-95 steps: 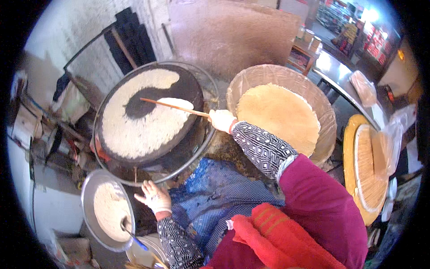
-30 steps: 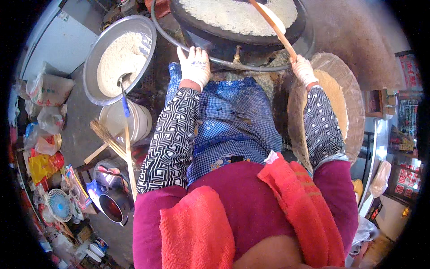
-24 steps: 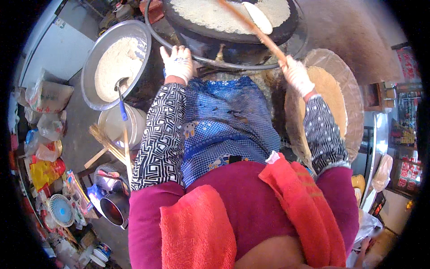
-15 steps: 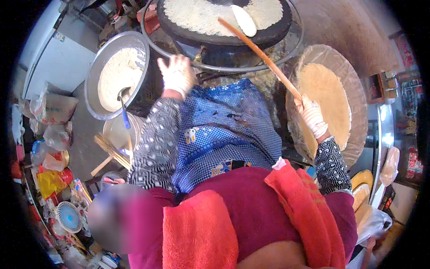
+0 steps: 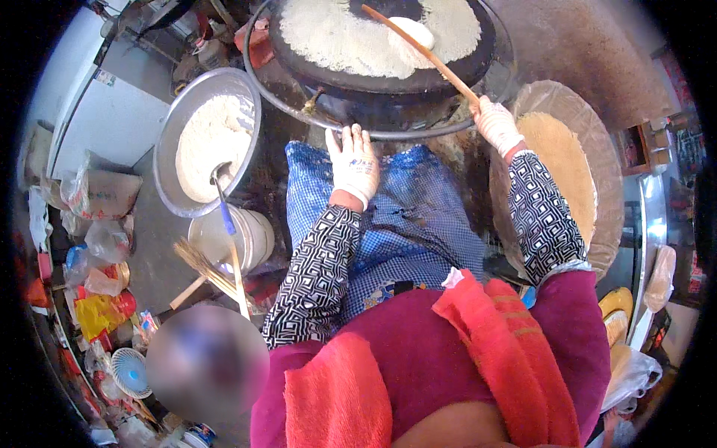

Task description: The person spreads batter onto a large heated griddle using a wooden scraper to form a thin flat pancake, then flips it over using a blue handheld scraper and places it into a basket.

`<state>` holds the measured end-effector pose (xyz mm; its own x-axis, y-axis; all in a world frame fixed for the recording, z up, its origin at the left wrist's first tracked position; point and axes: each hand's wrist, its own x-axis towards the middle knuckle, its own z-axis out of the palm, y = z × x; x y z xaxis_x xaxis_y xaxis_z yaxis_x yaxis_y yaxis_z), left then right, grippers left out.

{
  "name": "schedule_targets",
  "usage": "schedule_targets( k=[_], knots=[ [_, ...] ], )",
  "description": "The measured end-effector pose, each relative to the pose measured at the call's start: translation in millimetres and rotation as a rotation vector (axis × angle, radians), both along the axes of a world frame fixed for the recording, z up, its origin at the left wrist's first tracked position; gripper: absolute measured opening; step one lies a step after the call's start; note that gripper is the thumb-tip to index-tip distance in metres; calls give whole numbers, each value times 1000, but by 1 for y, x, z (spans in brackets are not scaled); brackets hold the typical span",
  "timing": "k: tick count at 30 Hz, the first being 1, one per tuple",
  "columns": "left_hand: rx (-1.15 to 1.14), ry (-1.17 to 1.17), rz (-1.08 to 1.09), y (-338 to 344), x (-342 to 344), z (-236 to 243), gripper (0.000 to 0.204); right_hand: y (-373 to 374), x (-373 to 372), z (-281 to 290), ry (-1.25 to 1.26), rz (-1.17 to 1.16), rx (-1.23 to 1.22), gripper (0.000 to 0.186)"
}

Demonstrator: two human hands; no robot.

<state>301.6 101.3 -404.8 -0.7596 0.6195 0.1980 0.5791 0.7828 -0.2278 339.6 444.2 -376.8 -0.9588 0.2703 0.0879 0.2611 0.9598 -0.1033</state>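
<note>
My right hand (image 5: 496,125), in a white glove, is closed round the end of a long wooden-handled spreader (image 5: 457,84). The tool's pale oval head (image 5: 412,34) rests on the wet batter (image 5: 328,37), which covers much of a round black griddle (image 5: 373,84). My left hand (image 5: 354,167), also gloved, lies palm down with its fingers stretched out. Its fingertips are at the near side of the metal ring (image 5: 407,136) around the griddle, and it holds nothing.
At left stands a metal bowl (image 5: 161,178) of batter with a blue-handled ladle (image 5: 227,218). Below it are a white bucket (image 5: 258,237) and a straw brush (image 5: 196,260). A flat round of thin pancakes (image 5: 556,149) lies on a plastic-lined tray (image 5: 609,179) at right.
My left hand has moved right, from beside the bowl to the ring's near side. My right hand has moved forward and left, with the spreader's head shifting and turning on the batter.
</note>
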Motion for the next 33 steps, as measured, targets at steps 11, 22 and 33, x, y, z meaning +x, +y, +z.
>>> schedule_targets(
  k=[11,22,33],
  knots=[
    [48,-103,152,-41,-35,10,57,-6,-38,18,78,51,10,29],
    [44,-212,339,-77,-81,29,52,-21,-21,28,-26,85,-31,31],
    [314,-174,209,-53,-59,58,36,-4,-24,19,19,100,108,25]
  ],
)
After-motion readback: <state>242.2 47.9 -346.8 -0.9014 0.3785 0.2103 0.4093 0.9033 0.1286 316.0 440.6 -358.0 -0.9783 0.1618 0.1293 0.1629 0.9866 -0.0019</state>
